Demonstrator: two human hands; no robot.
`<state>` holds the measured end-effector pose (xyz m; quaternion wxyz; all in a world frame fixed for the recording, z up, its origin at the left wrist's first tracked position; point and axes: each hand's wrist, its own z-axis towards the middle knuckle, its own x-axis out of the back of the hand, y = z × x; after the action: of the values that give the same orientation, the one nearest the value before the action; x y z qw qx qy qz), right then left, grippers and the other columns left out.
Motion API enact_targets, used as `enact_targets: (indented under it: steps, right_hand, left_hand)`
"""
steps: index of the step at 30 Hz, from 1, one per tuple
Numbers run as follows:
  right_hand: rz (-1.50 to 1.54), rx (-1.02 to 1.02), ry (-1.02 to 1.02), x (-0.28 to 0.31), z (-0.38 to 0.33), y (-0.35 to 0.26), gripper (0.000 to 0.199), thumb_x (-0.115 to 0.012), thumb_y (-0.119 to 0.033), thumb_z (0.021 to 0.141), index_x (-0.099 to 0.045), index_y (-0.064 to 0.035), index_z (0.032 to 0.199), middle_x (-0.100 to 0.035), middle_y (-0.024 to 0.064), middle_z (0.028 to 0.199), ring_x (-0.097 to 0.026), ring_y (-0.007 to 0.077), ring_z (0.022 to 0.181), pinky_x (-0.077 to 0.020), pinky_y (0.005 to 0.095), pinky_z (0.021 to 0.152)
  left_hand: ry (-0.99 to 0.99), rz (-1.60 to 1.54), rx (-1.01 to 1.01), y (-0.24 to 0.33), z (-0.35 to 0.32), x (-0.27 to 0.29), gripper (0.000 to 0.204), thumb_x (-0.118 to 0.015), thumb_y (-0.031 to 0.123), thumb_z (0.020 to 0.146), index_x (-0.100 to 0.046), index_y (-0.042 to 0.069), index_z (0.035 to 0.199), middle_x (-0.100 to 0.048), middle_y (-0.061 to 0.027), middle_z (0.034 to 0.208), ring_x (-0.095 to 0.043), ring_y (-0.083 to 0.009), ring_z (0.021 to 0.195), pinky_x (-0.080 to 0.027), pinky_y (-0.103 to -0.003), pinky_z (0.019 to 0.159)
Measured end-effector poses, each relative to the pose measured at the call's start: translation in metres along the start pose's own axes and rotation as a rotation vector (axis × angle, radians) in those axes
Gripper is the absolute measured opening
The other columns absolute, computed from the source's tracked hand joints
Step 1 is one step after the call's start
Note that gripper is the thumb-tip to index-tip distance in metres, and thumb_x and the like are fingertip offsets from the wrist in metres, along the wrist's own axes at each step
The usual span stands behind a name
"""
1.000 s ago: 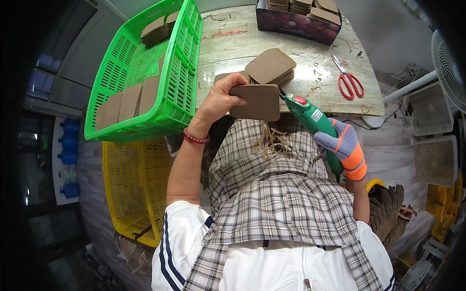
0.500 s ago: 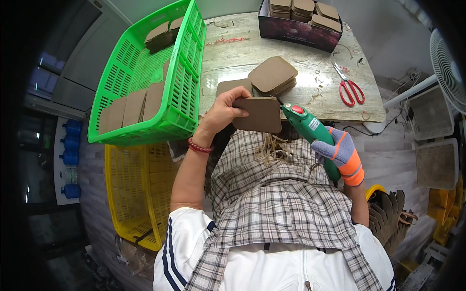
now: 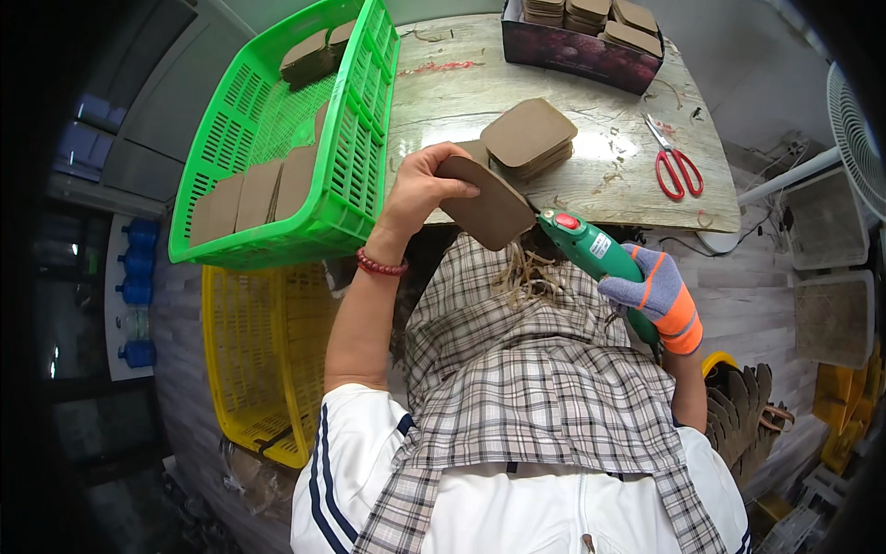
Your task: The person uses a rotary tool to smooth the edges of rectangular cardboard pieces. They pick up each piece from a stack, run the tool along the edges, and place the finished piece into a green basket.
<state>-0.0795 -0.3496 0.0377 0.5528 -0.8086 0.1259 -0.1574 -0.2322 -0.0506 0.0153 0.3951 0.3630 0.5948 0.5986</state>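
Note:
My bare left hand (image 3: 417,196) pinches a flat brown rounded-corner pad (image 3: 489,205) by its upper left corner, thumb on the near face. The pad hangs tilted, sloping down to the right, in front of the table's near edge. My right hand (image 3: 660,294), in a grey and orange glove, is wrapped round a green handheld power tool (image 3: 595,245) with a red button. The tool's thin tip is at the pad's right edge; exact contact is too small to tell. Thin curled scraps (image 3: 528,275) lie on my plaid apron (image 3: 535,388) just below.
Behind the pad, a stack of similar pads (image 3: 528,137) stands on the table (image 3: 443,102). Red-handled scissors (image 3: 678,171) lie at right. A dark box (image 3: 581,57) of pads is at the back. Left are a green crate (image 3: 355,175) with pads and a yellow crate (image 3: 245,360).
The pad in my left hand has turned from nearly level to a slope, its right end lower. My right hand still holds the tool near the pad's edge. The whole view has shifted slightly.

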Motion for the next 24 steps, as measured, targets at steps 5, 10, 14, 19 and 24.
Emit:
enact_targets:
  steps: [5,10,14,19,24]
  right_hand:
    - [-0.024,-0.013,0.005,-0.006,0.001,-0.004,0.036,-0.075,-0.021,0.074,-0.061,-0.0005,0.101,-0.059,-0.0001,0.069,-0.051,0.0040,0.055,-0.0413,0.0200,0.050]
    - [-0.049,0.020,0.035,-0.011,0.002,-0.008,0.033,-0.073,-0.016,0.075,-0.060,0.0006,0.101,-0.059,0.0007,0.070,-0.052,0.0050,0.055,-0.0411,0.0207,0.050]
    - [-0.038,0.015,0.017,-0.010,0.006,-0.004,0.039,-0.076,-0.024,0.075,-0.062,-0.0007,0.103,-0.060,-0.0010,0.071,-0.051,0.0030,0.057,-0.0417,0.0198,0.050]
    - [0.045,0.071,0.001,-0.021,0.013,-0.003,0.037,-0.076,-0.019,0.076,-0.061,-0.0001,0.104,-0.060,-0.0010,0.072,-0.051,0.0034,0.059,-0.0424,0.0193,0.052]
    - [0.126,0.035,0.102,-0.006,0.011,0.008,0.033,-0.074,-0.017,0.077,-0.061,0.0005,0.102,-0.061,-0.0005,0.075,-0.053,0.0039,0.062,-0.0432,0.0194,0.055]
  left_hand:
    - [-0.039,0.016,0.074,0.003,0.000,-0.010,0.025,-0.069,-0.008,0.067,-0.065,0.002,0.089,-0.065,-0.0006,0.080,-0.059,-0.0083,0.074,-0.048,-0.023,0.071]
    - [-0.140,0.125,0.052,0.005,0.000,-0.025,0.034,-0.069,-0.009,0.065,-0.062,0.001,0.097,-0.064,-0.0018,0.084,-0.059,-0.0089,0.079,-0.048,-0.023,0.073]
    - [-0.254,0.144,0.131,0.004,0.002,-0.035,0.045,-0.069,-0.010,0.065,-0.056,0.001,0.107,-0.063,-0.0033,0.088,-0.059,-0.0092,0.083,-0.048,-0.022,0.074]
    - [-0.314,0.108,0.246,-0.009,-0.007,-0.048,0.086,-0.068,-0.018,0.060,-0.040,0.007,0.137,-0.063,-0.0047,0.092,-0.060,-0.0114,0.089,-0.050,-0.025,0.078]
    - [0.228,-0.255,0.022,-0.039,-0.010,0.006,0.063,-0.056,-0.014,0.076,-0.039,0.001,0.135,-0.059,-0.0116,0.113,-0.060,-0.0188,0.099,-0.049,-0.030,0.087]
